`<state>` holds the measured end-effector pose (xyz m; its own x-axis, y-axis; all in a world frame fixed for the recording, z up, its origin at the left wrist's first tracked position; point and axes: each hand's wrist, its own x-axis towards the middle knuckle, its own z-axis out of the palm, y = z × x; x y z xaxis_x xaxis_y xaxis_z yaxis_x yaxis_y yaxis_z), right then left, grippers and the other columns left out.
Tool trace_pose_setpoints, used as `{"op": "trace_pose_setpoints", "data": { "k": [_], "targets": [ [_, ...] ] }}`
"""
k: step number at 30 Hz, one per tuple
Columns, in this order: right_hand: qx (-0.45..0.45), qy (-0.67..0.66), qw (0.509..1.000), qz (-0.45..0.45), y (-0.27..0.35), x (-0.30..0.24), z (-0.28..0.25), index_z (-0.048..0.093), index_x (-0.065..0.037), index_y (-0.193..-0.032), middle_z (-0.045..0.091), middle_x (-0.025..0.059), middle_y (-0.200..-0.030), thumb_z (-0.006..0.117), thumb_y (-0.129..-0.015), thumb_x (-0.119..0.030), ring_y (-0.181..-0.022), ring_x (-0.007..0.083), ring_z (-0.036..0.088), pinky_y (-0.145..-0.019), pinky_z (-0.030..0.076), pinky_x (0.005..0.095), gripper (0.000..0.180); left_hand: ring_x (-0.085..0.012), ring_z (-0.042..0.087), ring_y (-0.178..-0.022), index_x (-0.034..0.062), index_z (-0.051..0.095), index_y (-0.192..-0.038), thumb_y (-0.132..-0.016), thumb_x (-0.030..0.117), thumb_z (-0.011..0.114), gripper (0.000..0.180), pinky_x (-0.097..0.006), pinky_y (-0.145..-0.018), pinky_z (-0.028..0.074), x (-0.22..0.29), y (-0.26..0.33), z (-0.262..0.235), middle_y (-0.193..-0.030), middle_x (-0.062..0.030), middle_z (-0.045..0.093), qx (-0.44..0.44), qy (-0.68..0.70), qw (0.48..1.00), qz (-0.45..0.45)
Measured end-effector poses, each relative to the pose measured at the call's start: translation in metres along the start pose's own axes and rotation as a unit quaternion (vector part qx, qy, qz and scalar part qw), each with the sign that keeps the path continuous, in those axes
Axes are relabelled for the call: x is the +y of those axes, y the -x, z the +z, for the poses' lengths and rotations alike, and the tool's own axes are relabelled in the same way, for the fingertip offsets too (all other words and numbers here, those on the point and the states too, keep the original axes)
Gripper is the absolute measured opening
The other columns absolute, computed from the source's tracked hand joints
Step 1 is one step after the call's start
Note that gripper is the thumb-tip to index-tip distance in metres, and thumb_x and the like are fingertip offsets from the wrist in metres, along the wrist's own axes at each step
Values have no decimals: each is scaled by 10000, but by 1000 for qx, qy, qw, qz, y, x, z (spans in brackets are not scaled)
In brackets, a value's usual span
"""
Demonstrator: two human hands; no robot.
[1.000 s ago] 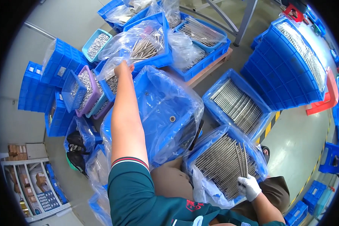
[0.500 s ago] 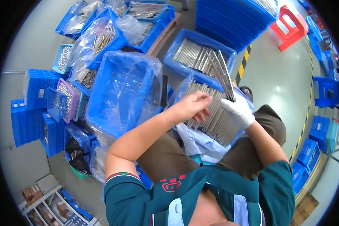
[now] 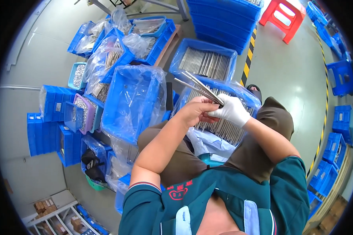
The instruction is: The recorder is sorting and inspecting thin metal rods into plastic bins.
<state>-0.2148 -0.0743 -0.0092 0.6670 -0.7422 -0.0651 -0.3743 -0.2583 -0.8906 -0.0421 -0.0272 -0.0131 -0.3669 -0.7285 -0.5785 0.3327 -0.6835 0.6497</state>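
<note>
My right hand (image 3: 232,111), in a white glove, is closed around a small bundle of slim silvery metal rods (image 3: 202,89) whose free ends fan out up and to the left. My bare left hand (image 3: 198,111) meets the glove, its thumb and curled fingers closed at the lower end of the bundle; its fingertips are partly hidden. Below both hands, a lined blue bin (image 3: 256,98) holds many similar rods (image 3: 227,130) laid side by side. Pale cloth or lining (image 3: 208,144) bunches at the bin's near edge, between my knees.
Beyond stands another blue bin (image 3: 178,58) of rods, before a tall blue crate stack (image 3: 223,27). A plastic-lined blue bin (image 3: 119,111) is at the left, with small baskets of metal parts (image 3: 82,111) past it. A red stool (image 3: 283,17) stands far right.
My right hand has come left and tilted the rods leftward, from nearly upright. My left hand, apart before, has closed in at their lower end. The view has shifted.
</note>
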Motion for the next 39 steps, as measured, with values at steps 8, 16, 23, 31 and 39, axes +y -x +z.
{"op": "trace_pose_setpoints", "data": {
  "k": [8,16,23,31,39],
  "targets": [
    [6,-30,999,16,-2,5,2,610,-29,-942,616,157,-818,688,-757,-339,-762,297,622,-692,471,348,369,-182,657,-697,22,574,-1068,-883,180,574,243,-279,-616,534,4,13,-19,-874,-98,655,34,-41,998,41],
    [20,15,1000,-9,10,18,-3,553,-27,-836,476,6,-601,510,-926,-327,-542,90,461,-526,391,248,317,-267,656,-869,5,542,-1083,-949,162,449,226,-359,-743,548,36,36,-40,-976,-169,643,176,112,929,307],
    [-2,-23,996,92,5,15,-5,575,6,-863,559,183,-710,506,-894,-362,-673,309,562,-648,431,368,376,-314,619,-983,-20,554,-1085,-936,137,476,230,-400,-845,512,36,37,-30,-1038,-187,622,180,136,914,337],
    [24,-23,994,103,11,7,-15,587,-7,-909,577,184,-729,544,-875,-316,-679,291,574,-655,443,350,313,-266,627,-963,-15,569,-1087,-913,84,518,206,-384,-845,525,38,36,-32,-994,-133,633,154,79,920,351],
    [161,299,928,-155,16,-5,-41,590,-75,-728,567,134,-600,636,-810,-252,-522,289,575,-476,441,365,200,-118,616,-686,-1,629,-1036,-876,195,613,254,-233,-666,491,36,43,-38,-792,-58,652,191,-110,922,319]
  ]
}}
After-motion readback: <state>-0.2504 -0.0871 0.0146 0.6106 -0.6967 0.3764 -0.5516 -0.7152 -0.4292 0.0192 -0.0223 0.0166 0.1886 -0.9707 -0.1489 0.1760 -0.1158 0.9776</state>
